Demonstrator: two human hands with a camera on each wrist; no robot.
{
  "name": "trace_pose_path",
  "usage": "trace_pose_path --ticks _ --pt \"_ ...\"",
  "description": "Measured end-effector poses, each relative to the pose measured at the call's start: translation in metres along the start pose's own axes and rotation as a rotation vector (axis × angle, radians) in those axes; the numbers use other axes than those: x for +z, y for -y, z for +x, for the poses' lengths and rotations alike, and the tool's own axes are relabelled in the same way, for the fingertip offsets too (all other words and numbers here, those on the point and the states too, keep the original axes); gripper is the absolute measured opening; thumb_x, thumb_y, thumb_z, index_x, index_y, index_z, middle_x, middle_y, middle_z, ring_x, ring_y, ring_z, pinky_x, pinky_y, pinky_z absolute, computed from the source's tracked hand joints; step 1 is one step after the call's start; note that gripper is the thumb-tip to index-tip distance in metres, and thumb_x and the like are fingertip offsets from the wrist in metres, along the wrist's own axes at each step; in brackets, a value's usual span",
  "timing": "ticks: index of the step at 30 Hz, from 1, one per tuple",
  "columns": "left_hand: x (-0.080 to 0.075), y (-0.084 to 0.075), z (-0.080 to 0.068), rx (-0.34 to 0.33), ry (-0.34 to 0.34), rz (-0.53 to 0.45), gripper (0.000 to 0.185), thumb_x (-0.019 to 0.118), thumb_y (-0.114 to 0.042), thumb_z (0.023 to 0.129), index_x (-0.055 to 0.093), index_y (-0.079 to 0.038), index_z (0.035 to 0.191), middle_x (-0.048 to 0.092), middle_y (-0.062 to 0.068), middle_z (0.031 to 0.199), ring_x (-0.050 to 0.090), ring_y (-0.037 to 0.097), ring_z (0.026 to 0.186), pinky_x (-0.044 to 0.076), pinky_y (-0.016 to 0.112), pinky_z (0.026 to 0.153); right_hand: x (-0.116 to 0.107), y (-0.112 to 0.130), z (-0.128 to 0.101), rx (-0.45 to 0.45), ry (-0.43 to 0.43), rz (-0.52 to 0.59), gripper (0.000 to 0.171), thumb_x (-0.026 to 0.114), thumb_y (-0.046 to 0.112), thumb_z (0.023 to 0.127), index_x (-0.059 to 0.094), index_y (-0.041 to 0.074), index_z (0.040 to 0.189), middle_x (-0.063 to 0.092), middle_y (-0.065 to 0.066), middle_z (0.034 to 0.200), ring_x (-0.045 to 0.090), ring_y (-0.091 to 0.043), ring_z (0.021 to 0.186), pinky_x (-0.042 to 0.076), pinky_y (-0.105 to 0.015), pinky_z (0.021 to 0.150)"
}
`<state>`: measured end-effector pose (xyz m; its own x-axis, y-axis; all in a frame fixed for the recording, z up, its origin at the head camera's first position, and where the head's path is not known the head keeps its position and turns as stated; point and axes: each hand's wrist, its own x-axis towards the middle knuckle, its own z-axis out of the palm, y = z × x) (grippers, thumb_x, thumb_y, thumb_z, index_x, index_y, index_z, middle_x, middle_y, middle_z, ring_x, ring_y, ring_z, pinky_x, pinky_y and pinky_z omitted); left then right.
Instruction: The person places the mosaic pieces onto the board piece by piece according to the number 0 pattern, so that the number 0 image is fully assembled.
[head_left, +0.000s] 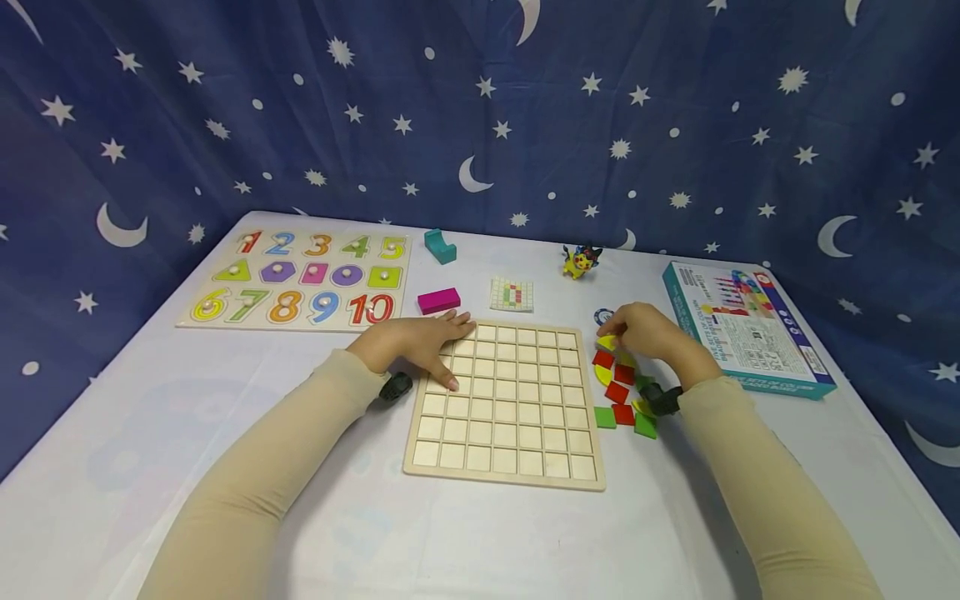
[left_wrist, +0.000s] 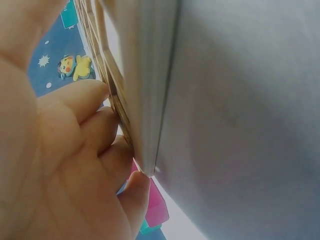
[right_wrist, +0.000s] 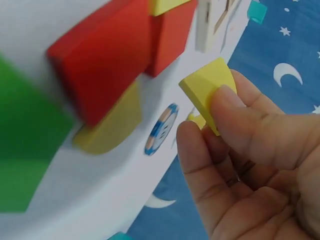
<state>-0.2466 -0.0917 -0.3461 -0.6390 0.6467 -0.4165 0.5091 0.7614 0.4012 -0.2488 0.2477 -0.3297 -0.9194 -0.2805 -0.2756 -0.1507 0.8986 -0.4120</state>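
My left hand (head_left: 424,342) rests with spread fingers on the upper left edge of a wooden grid board (head_left: 504,482), whose square cells show bare wood. In the left wrist view, its fingertips (left_wrist: 137,182) lie along the board's rim. Right of the board, my right hand (head_left: 647,327) pinches a yellow quarter-round block (right_wrist: 207,87) between thumb and fingers. Below that hand lies a loose group of small flat blocks: red squares (head_left: 623,414), green squares (head_left: 605,417) and yellow rounded pieces (head_left: 603,376). The right hand and wrist strap hide part of the group.
Behind the board lie a small pattern card (head_left: 512,295), a magenta block (head_left: 439,301), a teal block (head_left: 440,247) and a yellow figurine (head_left: 579,262). A round token (head_left: 603,317) sits near the right hand. A number puzzle (head_left: 300,282) is at left, a box (head_left: 750,329) at right.
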Motion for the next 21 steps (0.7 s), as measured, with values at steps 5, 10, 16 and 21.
trace_pose_path --ticks 5,10,16,21 --pt "0.001 0.001 0.001 -0.006 -0.003 0.003 0.105 0.074 -0.046 0.072 0.011 -0.012 0.149 0.0 0.007 0.156 -0.007 0.025 0.143 0.006 0.044 0.116 0.001 0.012 0.005 -0.033 -0.007 0.015 0.027 0.051 -0.007 0.086 0.068 0.001 0.104 0.062 -0.02 0.112 0.053 -0.031 0.099 0.045 -0.048 0.093" --pt "0.001 0.002 0.002 -0.014 -0.002 -0.001 0.105 0.074 -0.045 0.072 0.011 -0.013 0.149 0.0 0.006 0.156 -0.007 0.024 0.143 0.005 0.043 0.116 0.005 0.029 0.011 -0.073 0.001 0.021 0.027 0.051 -0.006 0.086 0.068 0.003 0.105 0.063 -0.018 0.111 0.055 -0.027 0.094 0.049 -0.04 0.083" --pt "0.001 0.002 0.002 -0.008 -0.005 0.0 0.106 0.075 -0.046 0.072 0.011 -0.012 0.149 0.0 0.006 0.156 -0.007 0.024 0.143 0.005 0.043 0.116 0.01 0.048 0.018 -0.11 0.027 0.026 0.029 0.052 -0.009 0.085 0.069 0.004 0.105 0.063 -0.014 0.107 0.054 -0.026 0.093 0.049 -0.038 0.081" --pt "0.001 0.002 0.001 -0.001 -0.011 0.001 0.106 0.075 -0.046 0.072 0.011 -0.011 0.149 0.001 0.008 0.156 -0.006 0.025 0.143 0.006 0.043 0.116 0.017 0.068 0.025 -0.148 0.055 0.034 0.024 0.056 -0.004 0.087 0.069 0.005 0.106 0.064 -0.011 0.103 0.053 -0.023 0.091 0.049 -0.033 0.079"
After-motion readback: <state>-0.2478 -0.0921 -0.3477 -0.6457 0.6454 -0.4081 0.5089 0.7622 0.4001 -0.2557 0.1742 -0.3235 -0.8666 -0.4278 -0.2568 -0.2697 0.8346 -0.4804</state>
